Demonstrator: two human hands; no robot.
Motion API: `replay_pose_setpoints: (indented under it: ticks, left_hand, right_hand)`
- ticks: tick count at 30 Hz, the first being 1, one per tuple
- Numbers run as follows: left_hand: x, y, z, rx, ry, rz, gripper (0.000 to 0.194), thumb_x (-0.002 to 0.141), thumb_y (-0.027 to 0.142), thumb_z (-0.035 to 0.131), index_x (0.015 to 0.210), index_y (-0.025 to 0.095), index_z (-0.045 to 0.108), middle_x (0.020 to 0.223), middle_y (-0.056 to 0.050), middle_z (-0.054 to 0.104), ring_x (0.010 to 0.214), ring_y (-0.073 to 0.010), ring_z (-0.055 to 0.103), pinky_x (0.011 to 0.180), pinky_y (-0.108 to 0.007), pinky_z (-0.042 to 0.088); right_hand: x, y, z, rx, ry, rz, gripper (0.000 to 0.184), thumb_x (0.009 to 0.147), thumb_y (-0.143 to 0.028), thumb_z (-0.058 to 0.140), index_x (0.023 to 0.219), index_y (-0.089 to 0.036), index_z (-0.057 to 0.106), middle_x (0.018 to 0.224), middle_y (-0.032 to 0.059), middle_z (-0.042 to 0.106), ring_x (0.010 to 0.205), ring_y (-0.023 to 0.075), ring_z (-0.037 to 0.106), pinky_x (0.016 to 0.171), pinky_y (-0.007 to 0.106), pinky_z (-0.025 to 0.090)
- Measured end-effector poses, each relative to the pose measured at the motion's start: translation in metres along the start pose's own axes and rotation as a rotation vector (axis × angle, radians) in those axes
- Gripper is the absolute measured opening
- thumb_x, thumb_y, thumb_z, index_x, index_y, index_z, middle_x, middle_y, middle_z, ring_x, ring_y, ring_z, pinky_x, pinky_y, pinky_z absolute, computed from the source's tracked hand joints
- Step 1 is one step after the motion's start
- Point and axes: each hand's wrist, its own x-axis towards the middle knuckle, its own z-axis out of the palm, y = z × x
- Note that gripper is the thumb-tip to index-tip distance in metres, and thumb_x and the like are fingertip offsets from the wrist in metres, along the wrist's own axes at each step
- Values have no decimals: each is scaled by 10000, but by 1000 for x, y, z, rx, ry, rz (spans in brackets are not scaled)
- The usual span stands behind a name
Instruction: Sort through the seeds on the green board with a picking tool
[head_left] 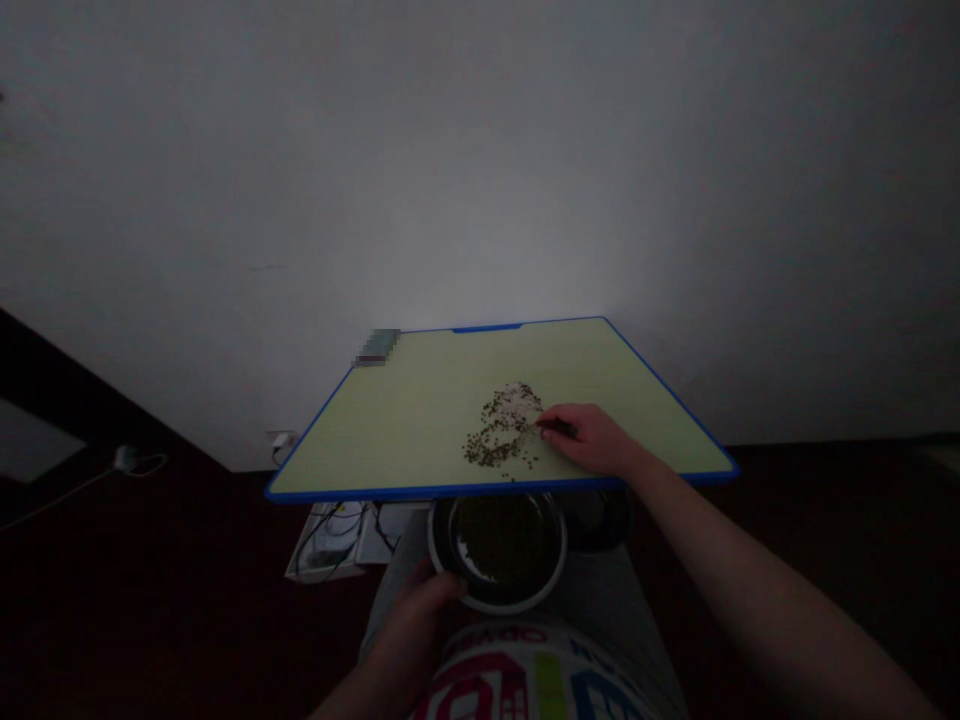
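A pale green table top with a blue rim stands in front of me. On it lies a loose heap of small dark grains. My right hand rests on the table just right of the heap, fingers curled together with the tips at the grains. Below the table's front edge sits a round metal bowl holding more grains. My left hand grips the bowl's left rim, thumb on the edge. The room is dim.
A pale wall rises behind the table. A small blurred box lies at the table's back left corner. Cables and papers lie on the dark floor under the table's left side. A second dark bowl shows beside the metal one.
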Motion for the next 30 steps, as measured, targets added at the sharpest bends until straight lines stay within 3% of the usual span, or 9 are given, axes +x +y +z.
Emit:
replay_pose_setpoints:
  ticks: [8, 20, 30]
  left_hand:
    - [0, 0, -1, 14, -28, -8, 750, 584, 48, 620, 1309, 200, 504, 896, -69, 781, 877, -315, 717, 807, -443, 546]
    - [-1, 2, 1, 34, -15, 6, 715, 562, 48, 628, 1257, 195, 542, 880, -65, 779, 877, -314, 716, 793, -444, 553]
    - [-2, 1, 2, 16, 13, -6, 732, 594, 32, 606, 1298, 206, 507, 843, -54, 782, 838, -301, 727, 769, -437, 560]
  right_hand:
    - [2, -1, 1, -30, -2, -15, 226, 850, -247, 541, 1007, -189, 692, 954, 67, 728, 858, 196, 665, 767, 306, 491]
    - [-2, 1, 1, 41, 11, -32, 183, 771, -178, 562, 902, -162, 688, 791, 47, 702, 677, 154, 620, 634, 253, 465]
    - [-4, 1, -1, 85, -22, -51, 174, 759, -185, 567, 882, -156, 686, 750, 36, 694, 652, 148, 618, 623, 251, 471]
